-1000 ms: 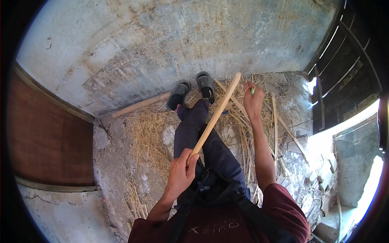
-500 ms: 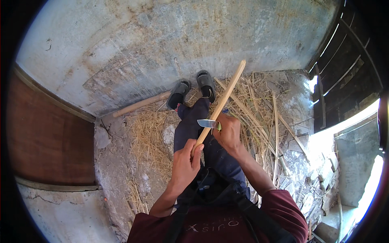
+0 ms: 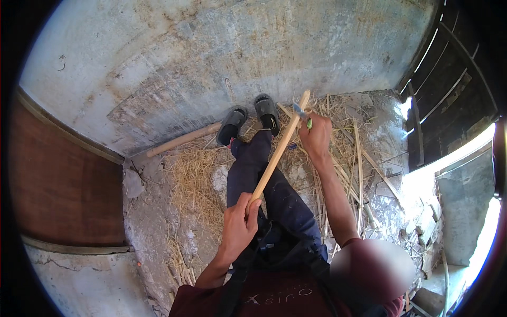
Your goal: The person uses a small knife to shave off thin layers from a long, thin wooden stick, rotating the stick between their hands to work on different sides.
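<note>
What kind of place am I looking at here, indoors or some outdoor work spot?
Probably a rough outdoor yard or shed corner beside a building. A weathered, stained concrete wall stands ahead, dry yellow straw and cane strips litter the cracked bare ground, and dark wooden slats let bright daylight in at the right.

No packages, labels, signs or screens anywhere that I can see. Closest thing is some pale lettering printed across the chest of the person's dark red shirt [image 3: 274, 298], down at the bottom edge of the view, partly crossed by a dark strap [image 3: 232, 288].
</note>
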Tool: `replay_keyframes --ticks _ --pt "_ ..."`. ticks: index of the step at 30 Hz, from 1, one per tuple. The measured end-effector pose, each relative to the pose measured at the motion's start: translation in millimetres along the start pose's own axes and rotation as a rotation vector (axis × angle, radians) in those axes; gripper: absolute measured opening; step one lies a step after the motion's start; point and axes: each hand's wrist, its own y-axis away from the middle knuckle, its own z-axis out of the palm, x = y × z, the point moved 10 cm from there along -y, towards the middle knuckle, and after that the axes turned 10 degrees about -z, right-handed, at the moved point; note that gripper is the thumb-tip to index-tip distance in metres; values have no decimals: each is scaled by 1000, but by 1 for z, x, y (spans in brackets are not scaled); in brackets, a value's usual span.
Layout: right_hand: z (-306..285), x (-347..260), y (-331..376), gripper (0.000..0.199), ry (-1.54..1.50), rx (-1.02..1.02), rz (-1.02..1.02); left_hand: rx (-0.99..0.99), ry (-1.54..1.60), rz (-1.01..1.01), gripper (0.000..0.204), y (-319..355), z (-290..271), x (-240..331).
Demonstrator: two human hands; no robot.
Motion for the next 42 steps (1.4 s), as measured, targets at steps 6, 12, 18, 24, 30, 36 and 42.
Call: replay_keyframes --ticks 6,12,18,24,30,36,42 --pt "8 23 -7 23 69 44 0 24 -23 -15 19 -5 -2 -10" --pt "22 9 7 14 39 -33 -47 4 -23 -52 21 -7 2 -28" --pt "18 14 -5 6 32 -73 -66 -46 -14 -76 21 0 4 -28" --pt "14 -12 -9 6 -50 -110 -173 -81 14 -93 20 4 -1 -29" --pt "6 96 -17 18 15 9 152 -148 12 -65 19 14 -2 -15" --pt "40 149 41 24 129 -457 274 12 27 -128 24 -11 -30 -52" --pt "12 227 119 46 32 -846 350 5 120 -174 27 -16 -35 -70"
